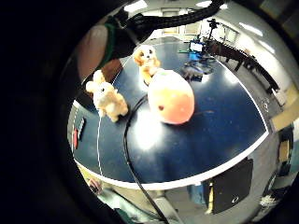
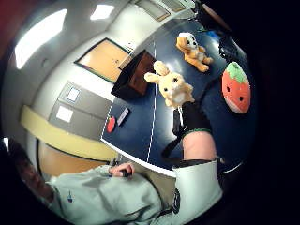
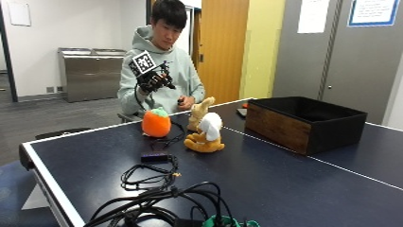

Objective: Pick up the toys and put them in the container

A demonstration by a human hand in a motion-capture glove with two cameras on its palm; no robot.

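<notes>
Three plush toys stand on the dark blue table (image 3: 283, 184): an orange-red strawberry (image 3: 156, 122) (image 1: 170, 97) (image 2: 236, 88), a cream bunny (image 3: 201, 111) (image 1: 107, 98) (image 2: 172, 87) and a tan-and-white dog (image 3: 205, 135) (image 1: 146, 60) (image 2: 193, 51). The container is a dark box with a brown wooden side (image 3: 306, 122) (image 2: 136, 75), to the right of the toys in the outside view. My gloved right hand (image 3: 154, 81) is raised in the air above the strawberry, apart from every toy, with its fingers loosely curled and holding nothing.
A tangle of black cables (image 3: 157, 191) and a small black device (image 3: 154, 157) lie on the table's near part. A red item (image 2: 111, 124) and a black one (image 2: 123, 116) lie near the person's edge. The bare left hand (image 3: 182, 100) rests by that edge.
</notes>
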